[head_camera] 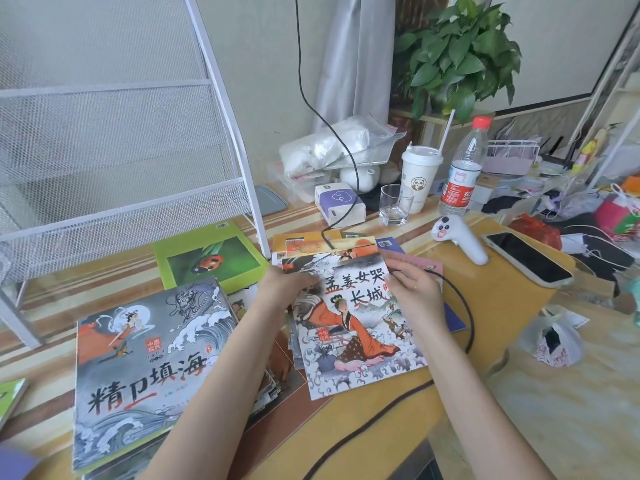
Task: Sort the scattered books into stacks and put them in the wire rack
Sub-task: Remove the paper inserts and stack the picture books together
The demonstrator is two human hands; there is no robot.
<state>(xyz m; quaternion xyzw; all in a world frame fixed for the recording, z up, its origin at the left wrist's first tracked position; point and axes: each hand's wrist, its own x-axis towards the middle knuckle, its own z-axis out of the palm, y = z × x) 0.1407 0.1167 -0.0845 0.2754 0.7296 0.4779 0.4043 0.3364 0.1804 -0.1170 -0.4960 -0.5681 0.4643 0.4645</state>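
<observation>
While both hands grip the top picture book [356, 317], left hand [287, 282] and right hand [415, 289] at its far corners, its long axis runs toward the wire rack [114, 188] up-left.

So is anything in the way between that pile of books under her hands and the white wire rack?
Partly. The green ladybird book lies on the table between the pile and the rack, and a black cable hangs down onto the pile's far edge. The rack's shelves look empty.
</observation>
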